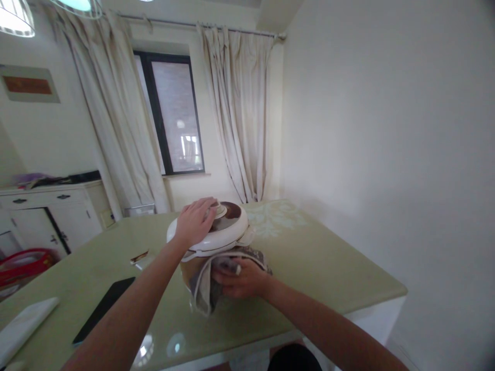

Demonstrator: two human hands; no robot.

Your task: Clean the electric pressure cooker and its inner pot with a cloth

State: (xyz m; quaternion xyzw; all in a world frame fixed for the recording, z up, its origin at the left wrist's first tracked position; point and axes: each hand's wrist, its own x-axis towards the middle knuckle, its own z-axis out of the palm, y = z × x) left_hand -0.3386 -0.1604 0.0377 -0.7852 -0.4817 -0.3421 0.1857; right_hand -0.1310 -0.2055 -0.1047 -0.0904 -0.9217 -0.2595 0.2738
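A white round cooker (228, 234) with a brown lid top stands on the pale green table (320, 263). My left hand (194, 221) lies flat on its lid, fingers stretched out, steadying it. My right hand (240, 281) presses a grey cloth (204, 288) against the front side of the cooker's body, fingers closed round the bunched fabric. Part of the cloth hangs down to the tabletop.
A black phone (103, 309) lies on the table at the left, with a white flat object (25, 327) beyond it and a small item (139, 256) near the cooker. A white cabinet (50, 214) and a red basket (23, 263) stand at far left. Curtains flank a window behind.
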